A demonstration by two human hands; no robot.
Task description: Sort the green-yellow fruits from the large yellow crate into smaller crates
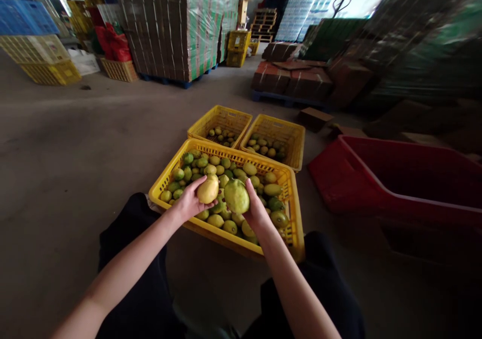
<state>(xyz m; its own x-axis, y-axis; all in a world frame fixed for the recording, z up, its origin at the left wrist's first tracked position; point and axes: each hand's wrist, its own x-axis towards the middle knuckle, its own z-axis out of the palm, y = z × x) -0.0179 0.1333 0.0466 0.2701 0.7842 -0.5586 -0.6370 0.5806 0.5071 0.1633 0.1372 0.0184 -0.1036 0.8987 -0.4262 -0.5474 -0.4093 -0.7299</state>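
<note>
My left hand (191, 203) is closed round a yellow lemon (208, 189). Beside it, my right hand (257, 206) grips a larger, greener lemon (236, 197) with bumpy skin. Both fruits are held up side by side above a yellow plastic crate (296, 218) that stands between my knees. Many yellow and green lemons (216, 221) lie loose in that crate. The undersides of the held fruits and some of my fingers are hidden from view.
Beyond the near crate stand two yellow crates (220, 109) (297, 133) with fewer lemons. At right is a red tub (350, 178). Cardboard boxes (271, 78) sit on a pallet behind it. Wrapped stacks (158, 27) and piled crates (37, 52) stand farther back.
</note>
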